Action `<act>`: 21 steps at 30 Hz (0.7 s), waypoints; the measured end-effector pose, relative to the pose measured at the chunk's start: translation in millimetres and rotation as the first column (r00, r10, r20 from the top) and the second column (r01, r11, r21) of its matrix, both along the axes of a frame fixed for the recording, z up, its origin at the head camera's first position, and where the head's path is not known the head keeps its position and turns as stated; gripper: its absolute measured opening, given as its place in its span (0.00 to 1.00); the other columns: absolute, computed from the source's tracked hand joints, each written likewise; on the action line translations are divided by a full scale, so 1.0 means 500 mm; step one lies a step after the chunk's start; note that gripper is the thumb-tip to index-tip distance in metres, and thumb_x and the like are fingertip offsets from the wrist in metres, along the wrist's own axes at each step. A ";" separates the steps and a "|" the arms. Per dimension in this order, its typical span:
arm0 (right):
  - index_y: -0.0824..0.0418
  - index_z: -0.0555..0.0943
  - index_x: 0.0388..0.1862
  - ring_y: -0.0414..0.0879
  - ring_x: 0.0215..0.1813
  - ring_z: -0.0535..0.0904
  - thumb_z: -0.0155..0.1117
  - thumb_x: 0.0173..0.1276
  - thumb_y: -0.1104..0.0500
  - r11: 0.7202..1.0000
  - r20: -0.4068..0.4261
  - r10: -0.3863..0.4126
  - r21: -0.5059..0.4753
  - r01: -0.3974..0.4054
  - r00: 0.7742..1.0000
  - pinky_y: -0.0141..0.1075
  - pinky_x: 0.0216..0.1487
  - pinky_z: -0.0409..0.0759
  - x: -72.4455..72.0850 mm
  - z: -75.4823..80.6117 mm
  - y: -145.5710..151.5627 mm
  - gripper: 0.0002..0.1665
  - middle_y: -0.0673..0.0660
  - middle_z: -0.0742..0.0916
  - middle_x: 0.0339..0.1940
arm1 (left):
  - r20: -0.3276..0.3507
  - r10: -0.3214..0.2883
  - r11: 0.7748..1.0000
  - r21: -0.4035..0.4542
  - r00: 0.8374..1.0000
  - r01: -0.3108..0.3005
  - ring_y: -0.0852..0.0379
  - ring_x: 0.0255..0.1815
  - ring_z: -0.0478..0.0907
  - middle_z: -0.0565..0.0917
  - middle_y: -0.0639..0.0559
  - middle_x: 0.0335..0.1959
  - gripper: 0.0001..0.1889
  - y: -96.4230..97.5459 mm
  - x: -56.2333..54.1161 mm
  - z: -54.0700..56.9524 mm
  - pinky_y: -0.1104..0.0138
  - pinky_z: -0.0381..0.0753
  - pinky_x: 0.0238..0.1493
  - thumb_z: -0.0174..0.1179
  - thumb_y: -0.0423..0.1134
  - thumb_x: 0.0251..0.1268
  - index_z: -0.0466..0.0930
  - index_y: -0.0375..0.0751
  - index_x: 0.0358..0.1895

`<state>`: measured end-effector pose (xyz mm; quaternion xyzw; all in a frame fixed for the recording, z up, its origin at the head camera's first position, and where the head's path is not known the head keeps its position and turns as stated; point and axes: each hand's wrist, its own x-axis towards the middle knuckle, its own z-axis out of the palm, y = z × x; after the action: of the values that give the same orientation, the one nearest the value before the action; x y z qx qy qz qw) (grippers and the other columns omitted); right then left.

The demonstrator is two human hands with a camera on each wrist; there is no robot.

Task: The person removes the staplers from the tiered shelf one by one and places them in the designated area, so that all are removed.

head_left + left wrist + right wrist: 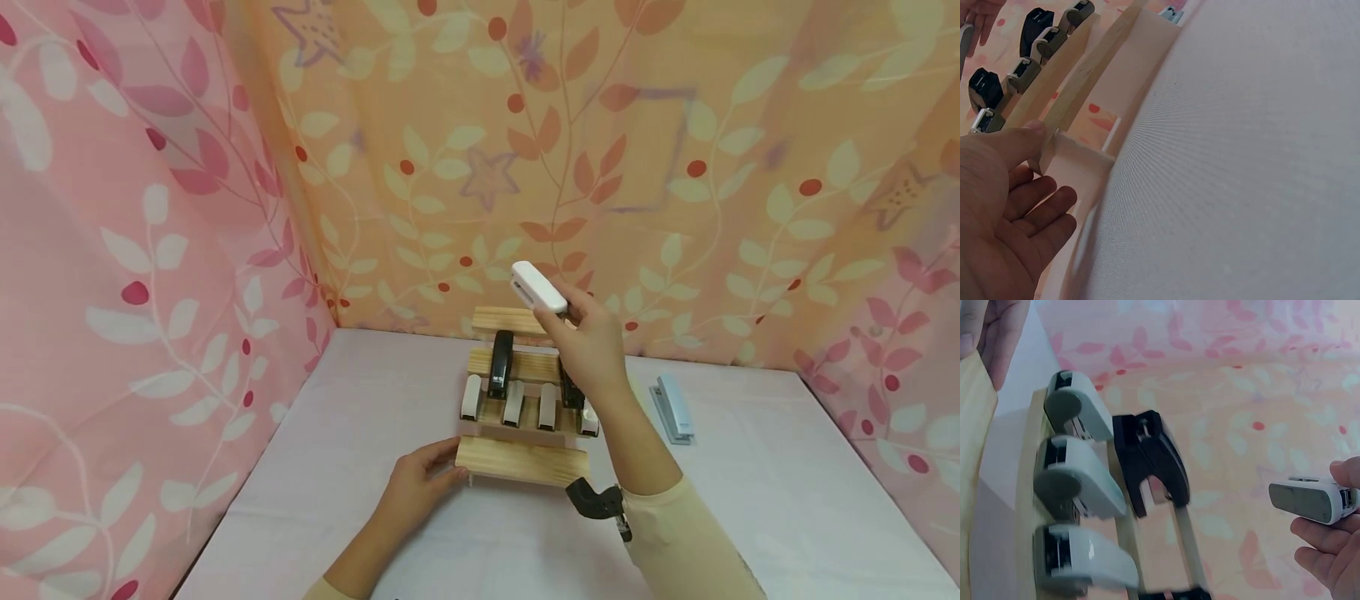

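Note:
My right hand (pixel 594 348) grips a small white stapler (pixel 542 288) by one end, raised over the top board of a tiered wooden rack (pixel 522 463). In the right wrist view this stapler (pixel 1300 501) shows a grey base, with thumb and fingers around its near end. My left hand (pixel 417 487) holds the left end of the rack's lowest board, thumb on top and fingers below, as the left wrist view shows. Several small white staplers (pixel 513 403) line the second board. Two black staplers (pixel 501 367) stand behind them, the right one partly hidden by my right forearm.
A light blue stapler (pixel 675 410) lies on the white-covered table (pixel 315 467) to the right of the rack. Floral curtains (pixel 420 167) hang behind and at both sides. A black camera mount (pixel 596 500) sticks out from my right wrist near the lowest board.

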<state>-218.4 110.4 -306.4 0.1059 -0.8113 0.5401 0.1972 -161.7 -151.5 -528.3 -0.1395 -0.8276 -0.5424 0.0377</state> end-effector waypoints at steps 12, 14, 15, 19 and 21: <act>0.60 0.75 0.73 0.52 0.64 0.82 0.69 0.73 0.53 0.999 -0.058 -0.025 -0.048 0.022 0.998 0.26 0.53 0.84 0.065 -0.015 0.094 0.32 0.63 0.83 0.66 | 0.002 0.008 1.000 0.013 1.000 -0.008 0.58 0.59 0.84 0.87 0.59 0.56 0.28 0.001 -0.001 -0.003 0.60 0.80 0.67 0.74 0.50 0.59 0.82 0.51 0.63; 0.59 0.75 0.72 0.52 0.62 0.83 0.69 0.73 0.52 0.998 -0.074 -0.061 -0.014 0.060 0.995 0.23 0.50 0.84 0.077 -0.018 0.109 0.32 0.62 0.83 0.65 | -0.001 0.005 1.000 0.017 1.000 -0.005 0.58 0.59 0.84 0.87 0.59 0.56 0.28 0.001 -0.001 -0.005 0.58 0.80 0.67 0.74 0.51 0.59 0.82 0.50 0.63; 0.58 0.76 0.72 0.52 0.61 0.83 0.70 0.73 0.52 0.996 -0.087 -0.084 0.004 0.084 0.993 0.21 0.49 0.83 0.083 -0.021 0.117 0.31 0.63 0.84 0.64 | 0.001 0.005 1.000 0.021 1.000 -0.005 0.58 0.59 0.84 0.87 0.59 0.56 0.28 0.001 -0.001 -0.005 0.58 0.80 0.67 0.74 0.50 0.59 0.82 0.51 0.63; 0.57 0.78 0.70 0.49 0.58 0.85 0.72 0.71 0.56 0.986 -0.120 -0.165 0.014 0.168 0.979 0.18 0.46 0.82 0.103 -0.035 0.149 0.30 0.64 0.86 0.61 | -0.018 0.005 1.000 0.020 1.000 -0.005 0.57 0.58 0.85 0.88 0.58 0.55 0.27 0.000 -0.001 -0.006 0.58 0.81 0.66 0.74 0.50 0.60 0.83 0.50 0.63; 0.58 0.79 0.69 0.44 0.58 0.84 0.73 0.69 0.59 0.982 -0.122 -0.188 -0.015 0.188 0.974 0.18 0.49 0.81 0.112 -0.043 0.166 0.29 0.64 0.86 0.60 | -0.022 0.006 1.000 0.019 1.000 -0.005 0.58 0.57 0.85 0.88 0.58 0.55 0.27 0.000 -0.001 -0.006 0.59 0.81 0.66 0.74 0.50 0.60 0.83 0.49 0.63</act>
<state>-162.6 193.7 -327.9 0.0616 -0.8031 0.5127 0.2972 -162.3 -151.4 -531.3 -0.1429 -0.8224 -0.5484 0.0496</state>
